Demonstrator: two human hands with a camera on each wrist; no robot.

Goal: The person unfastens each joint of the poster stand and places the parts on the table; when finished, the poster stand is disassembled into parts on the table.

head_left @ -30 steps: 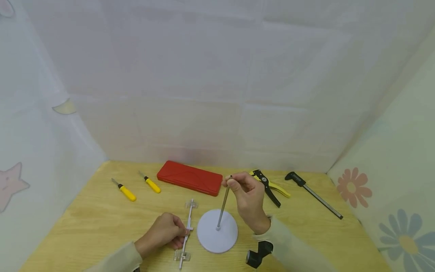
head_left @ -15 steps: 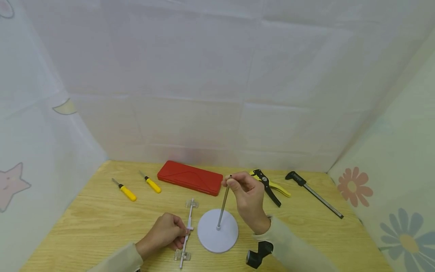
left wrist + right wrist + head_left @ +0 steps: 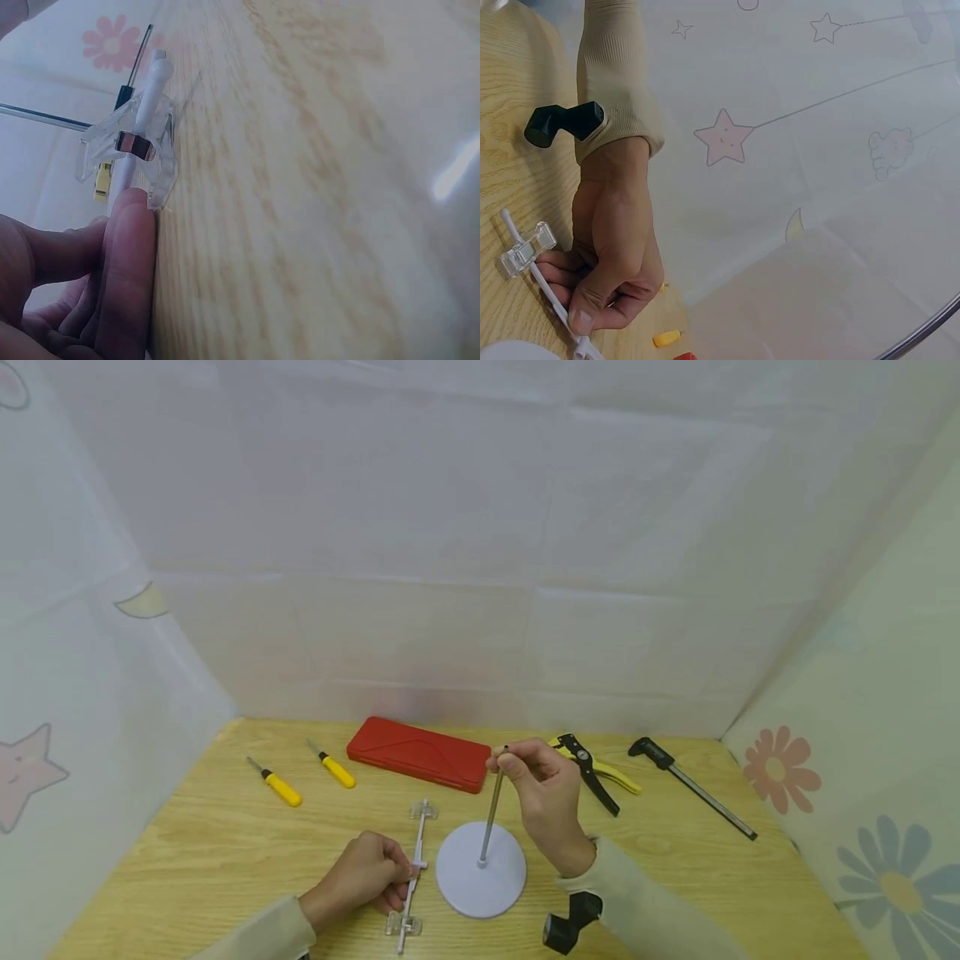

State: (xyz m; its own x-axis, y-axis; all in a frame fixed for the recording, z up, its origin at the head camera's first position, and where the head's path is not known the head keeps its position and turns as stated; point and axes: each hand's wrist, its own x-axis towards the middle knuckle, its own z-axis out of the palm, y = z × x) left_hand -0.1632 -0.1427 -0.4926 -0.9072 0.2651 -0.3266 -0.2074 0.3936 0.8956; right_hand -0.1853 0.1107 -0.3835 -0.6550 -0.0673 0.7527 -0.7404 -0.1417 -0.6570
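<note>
My left hand pinches a thin white plastic rod near its middle, low over the table. Clear plastic clips sit near both ends of that rod, and a small metal piece shows at one clip in the left wrist view. To its right stands a round white base with a metal pole rising from its centre, leaning slightly right. The thumb and fingers of my right hand pinch the pole at its top, where a dark tip pokes out. In the right wrist view the right hand itself is out of sight.
Two yellow-handled screwdrivers lie at the left of the wooden table. A red case lies at the back. Yellow-and-black pliers and a digital caliper lie to the right. Patterned sheets surround the table.
</note>
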